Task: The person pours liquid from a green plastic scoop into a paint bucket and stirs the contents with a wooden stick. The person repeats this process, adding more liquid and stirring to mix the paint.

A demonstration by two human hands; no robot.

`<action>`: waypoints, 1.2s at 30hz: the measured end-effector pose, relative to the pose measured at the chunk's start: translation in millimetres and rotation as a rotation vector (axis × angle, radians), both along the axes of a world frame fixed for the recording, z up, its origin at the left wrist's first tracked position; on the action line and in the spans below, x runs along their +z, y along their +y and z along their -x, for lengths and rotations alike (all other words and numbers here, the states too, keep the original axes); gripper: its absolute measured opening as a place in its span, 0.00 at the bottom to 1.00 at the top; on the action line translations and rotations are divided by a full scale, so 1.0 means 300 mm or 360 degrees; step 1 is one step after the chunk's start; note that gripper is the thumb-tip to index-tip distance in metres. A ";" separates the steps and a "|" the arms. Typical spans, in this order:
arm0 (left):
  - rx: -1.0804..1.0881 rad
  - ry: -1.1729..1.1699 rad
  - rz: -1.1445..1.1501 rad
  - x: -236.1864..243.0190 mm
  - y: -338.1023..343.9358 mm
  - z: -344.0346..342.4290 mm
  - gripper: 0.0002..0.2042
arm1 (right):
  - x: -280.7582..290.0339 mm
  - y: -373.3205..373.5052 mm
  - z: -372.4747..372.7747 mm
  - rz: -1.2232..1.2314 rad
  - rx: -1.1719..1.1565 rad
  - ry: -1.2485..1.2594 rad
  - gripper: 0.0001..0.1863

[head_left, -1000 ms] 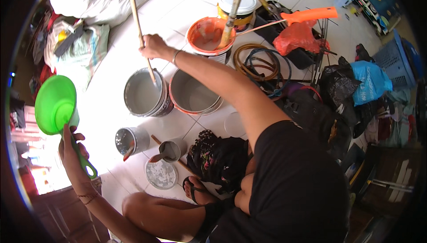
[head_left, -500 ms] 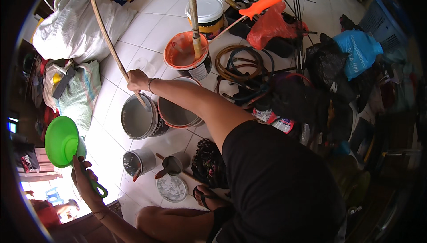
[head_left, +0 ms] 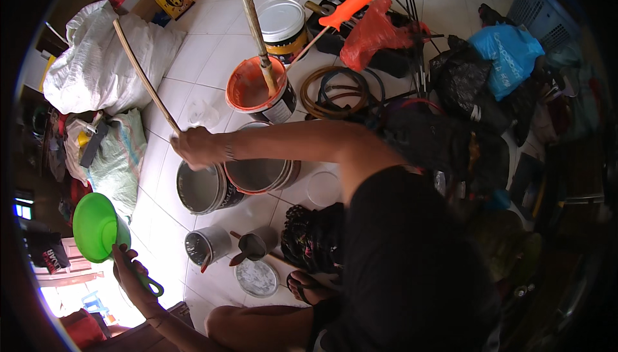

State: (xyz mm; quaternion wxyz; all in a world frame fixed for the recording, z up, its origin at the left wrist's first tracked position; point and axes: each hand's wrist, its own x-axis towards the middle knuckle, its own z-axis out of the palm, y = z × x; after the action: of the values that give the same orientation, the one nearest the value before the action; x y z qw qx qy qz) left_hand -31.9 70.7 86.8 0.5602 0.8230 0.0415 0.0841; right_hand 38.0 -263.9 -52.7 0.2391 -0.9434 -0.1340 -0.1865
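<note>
My right hand point(head_left: 198, 148) is closed around a long wooden stick point(head_left: 145, 75) above a dark bucket point(head_left: 201, 189) of grey liquid. The stick slants up to the far left, and its lower end is hidden behind the hand. On the left, my left hand point(head_left: 129, 268) grips the handle of a green plastic dipper point(head_left: 96, 226), held up with its bowl tilted sideways. Touching the dark bucket is a second, orange-rimmed bucket point(head_left: 257, 175), partly covered by my right forearm.
Nearer me stand a grey-smeared can point(head_left: 209, 244), a small grey pot point(head_left: 257, 244) and a round lid point(head_left: 256, 279). Beyond are an orange-lined bucket point(head_left: 248, 88) with a pole in it, a white-lidded pail point(head_left: 281, 20) and coiled hoses point(head_left: 335, 91). White sacks point(head_left: 103, 56) lie left.
My right hand has come closer to me and lower over the dark bucket, hiding the stick's lower end. The view has shifted slightly; my left hand still holds the dipper.
</note>
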 end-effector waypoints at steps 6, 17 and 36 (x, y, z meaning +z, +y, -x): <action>0.0027 0.0229 0.0336 -0.021 0.136 -0.037 0.20 | 0.202 -0.657 0.441 0.0698 0.0268 0.1148 0.14; 0.0413 -0.0089 -0.0119 0.067 0.142 0.063 0.21 | -0.085 -1.896 0.384 -0.0153 -0.1198 0.0413 0.20; 0.0967 -0.0330 0.0056 0.111 0.026 0.099 0.24 | -0.313 -1.926 0.310 -0.0344 -0.1667 -0.0428 0.22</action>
State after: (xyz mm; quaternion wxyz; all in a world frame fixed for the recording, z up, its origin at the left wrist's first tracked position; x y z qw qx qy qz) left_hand -61.6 78.6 120.1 0.5248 0.7503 0.2295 0.3302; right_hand -55.1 -841.8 -146.6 0.1905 -0.8220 0.3438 -0.4122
